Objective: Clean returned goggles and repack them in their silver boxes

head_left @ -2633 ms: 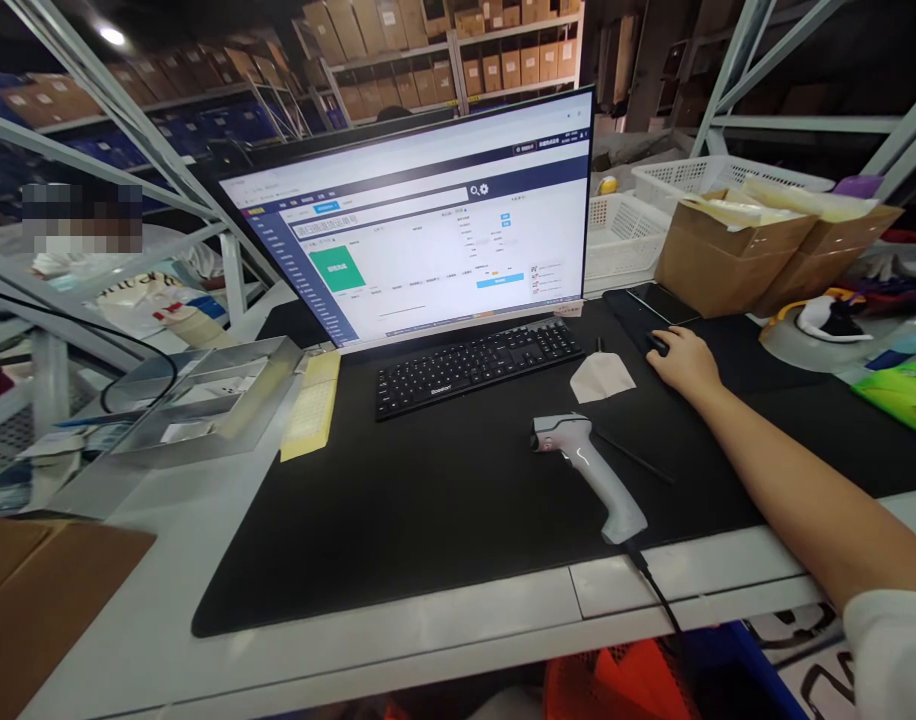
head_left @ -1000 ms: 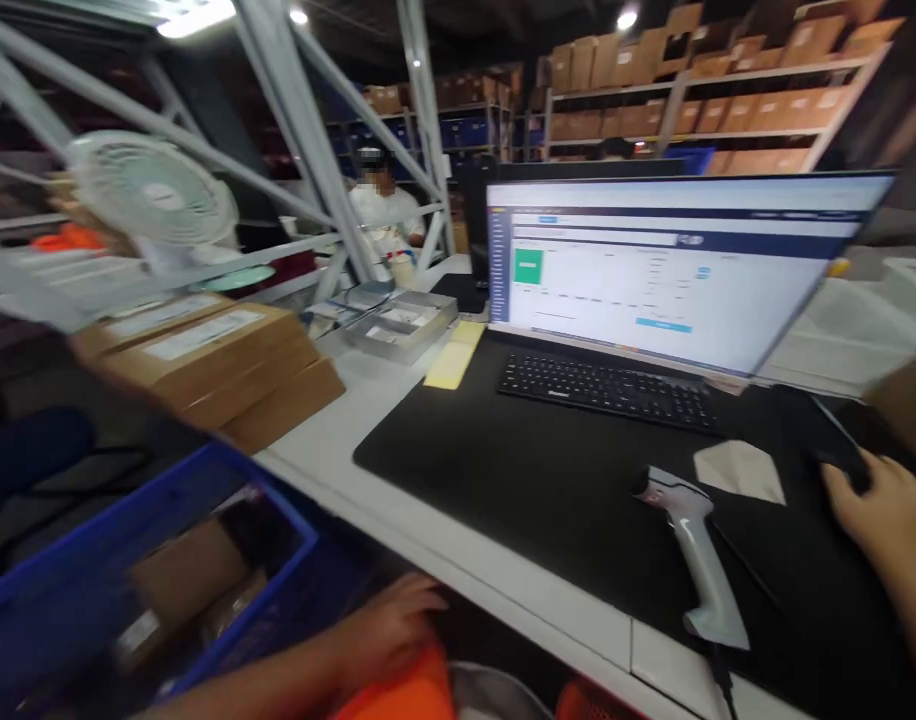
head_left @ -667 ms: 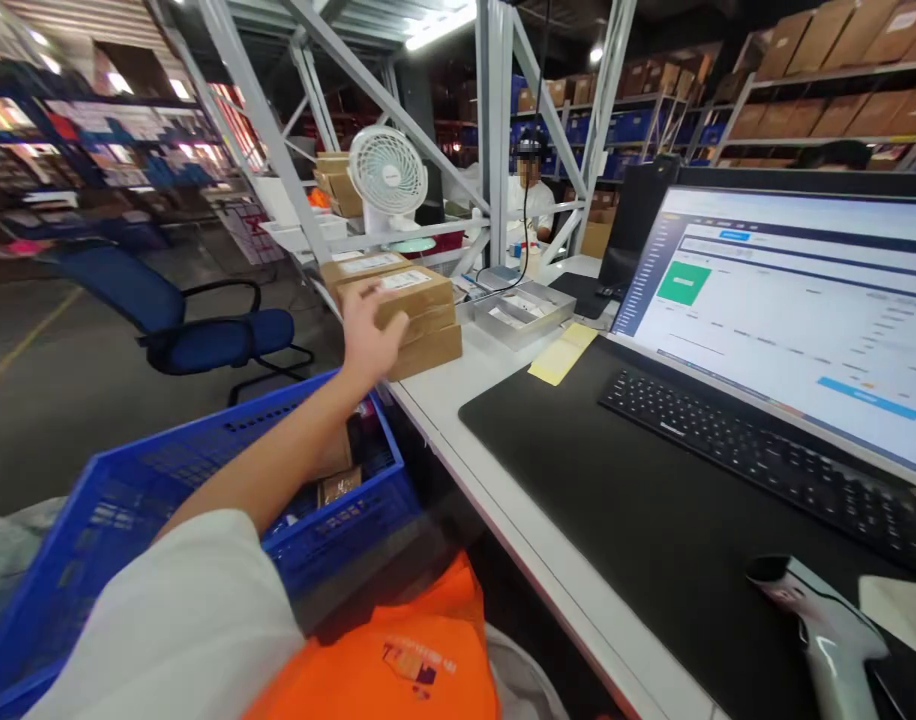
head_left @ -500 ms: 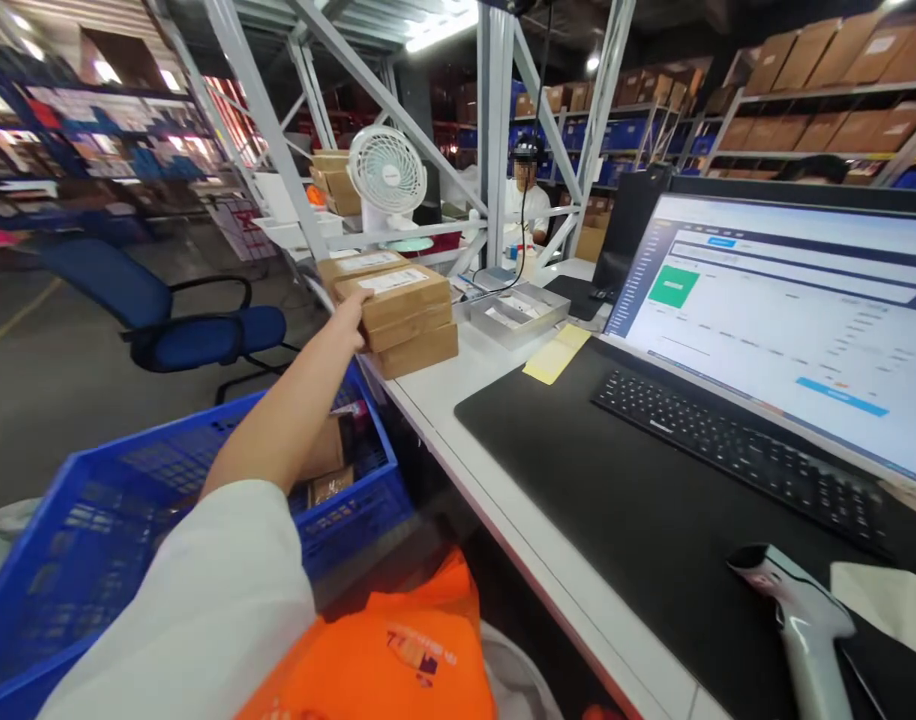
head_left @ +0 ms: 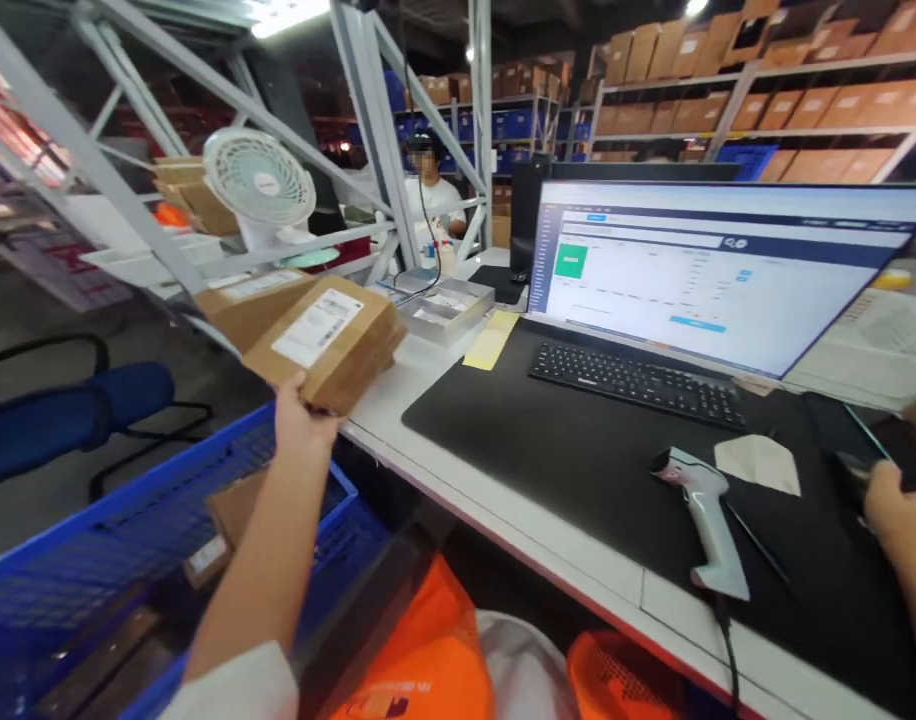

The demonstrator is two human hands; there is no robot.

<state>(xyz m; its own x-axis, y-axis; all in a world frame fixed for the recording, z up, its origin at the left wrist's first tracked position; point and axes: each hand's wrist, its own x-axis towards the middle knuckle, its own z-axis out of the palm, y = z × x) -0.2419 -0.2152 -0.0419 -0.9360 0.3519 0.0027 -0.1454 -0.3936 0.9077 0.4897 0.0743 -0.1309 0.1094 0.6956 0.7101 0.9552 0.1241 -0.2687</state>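
Note:
At the table's far left end, my left hand (head_left: 304, 415) grips the near edge of a brown cardboard box (head_left: 345, 350). This box is tilted, and a white printed label faces up on its top. Another labelled carton (head_left: 225, 310) sits just behind it. At the right edge of the view, my right hand (head_left: 900, 505) is closed around a black object (head_left: 902, 450), too cut off and blurred to name. A dark, phone-like slab (head_left: 840, 425) lies beside that hand. My right fingers are partly hidden.
A barcode scanner (head_left: 705, 510) lies on the black desk mat (head_left: 518, 450), before the keyboard (head_left: 638, 385) and monitor (head_left: 653, 260). Below left stands a blue crate (head_left: 150, 490) with packages. A grey tray (head_left: 447, 310), fan (head_left: 259, 180) and seated person (head_left: 435, 200) are farther back.
The view has swung right. The labelled box under my left hand has tipped and come nearer, away from the carton behind. My right hand has come into view at the right.

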